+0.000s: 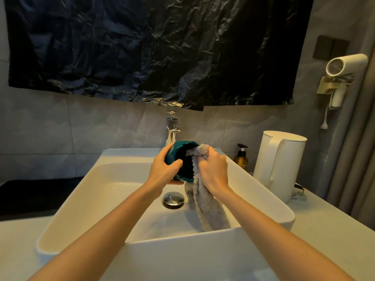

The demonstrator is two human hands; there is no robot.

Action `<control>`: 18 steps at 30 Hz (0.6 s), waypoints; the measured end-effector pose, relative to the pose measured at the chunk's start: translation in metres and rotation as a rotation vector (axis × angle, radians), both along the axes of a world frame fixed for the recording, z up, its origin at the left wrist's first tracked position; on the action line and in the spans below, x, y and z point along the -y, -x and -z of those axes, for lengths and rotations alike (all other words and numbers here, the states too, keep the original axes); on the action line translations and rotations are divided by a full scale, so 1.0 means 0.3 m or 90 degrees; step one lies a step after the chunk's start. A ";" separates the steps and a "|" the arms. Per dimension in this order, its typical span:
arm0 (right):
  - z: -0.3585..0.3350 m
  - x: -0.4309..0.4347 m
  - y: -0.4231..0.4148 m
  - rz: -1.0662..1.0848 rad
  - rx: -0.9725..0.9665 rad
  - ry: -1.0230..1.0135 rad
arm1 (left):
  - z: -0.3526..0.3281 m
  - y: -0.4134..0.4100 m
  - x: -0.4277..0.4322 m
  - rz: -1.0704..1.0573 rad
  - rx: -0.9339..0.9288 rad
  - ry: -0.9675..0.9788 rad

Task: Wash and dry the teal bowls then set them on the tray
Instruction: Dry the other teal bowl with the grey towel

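While left hand (pixel 162 169) grips teal bowl (pixel 176 149) | right hand (pixel 214 171) holds cloth (pixel 207 209)

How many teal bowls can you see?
1. The teal bowl is tipped on its side above the sink, gripped by the left hand. The right hand holds a grey cloth at its opening. Others may be out of view.

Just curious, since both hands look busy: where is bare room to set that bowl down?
Bare counter lies left of the sink, before the dark slab, and right of it, nearer than the kettle. The basin floor left of the drain is free too. Crowded: back right, kettle beside soap bottle.
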State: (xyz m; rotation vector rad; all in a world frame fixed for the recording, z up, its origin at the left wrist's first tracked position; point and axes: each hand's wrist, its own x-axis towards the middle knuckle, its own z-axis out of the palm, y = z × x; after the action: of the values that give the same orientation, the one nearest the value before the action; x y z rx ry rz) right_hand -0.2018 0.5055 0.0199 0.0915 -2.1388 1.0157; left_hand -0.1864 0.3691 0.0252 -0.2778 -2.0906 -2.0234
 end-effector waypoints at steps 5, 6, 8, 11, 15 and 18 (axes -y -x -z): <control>-0.002 0.053 -0.001 -0.089 0.131 0.232 | -0.012 0.014 0.012 -0.033 -0.021 -0.015; -0.013 0.061 0.002 -0.138 0.174 0.308 | -0.011 0.016 0.015 -0.030 -0.003 -0.029; -0.032 0.061 0.004 -0.224 0.213 0.396 | -0.013 0.019 0.016 -0.025 0.041 -0.065; -0.027 0.030 -0.009 -0.308 0.227 0.317 | -0.019 0.019 0.018 -0.031 0.059 -0.093; -0.054 -0.009 -0.034 -0.402 0.394 0.273 | -0.010 0.021 0.011 -0.033 0.063 -0.071; -0.120 -0.055 -0.070 -0.494 0.488 0.250 | -0.010 0.021 0.008 -0.029 0.083 -0.083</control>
State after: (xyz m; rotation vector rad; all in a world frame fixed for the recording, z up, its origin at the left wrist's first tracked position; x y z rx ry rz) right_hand -0.1808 0.5220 0.0559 0.4206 -2.5650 2.1842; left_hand -0.1928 0.3668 0.0283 -0.0772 -2.0062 -2.1920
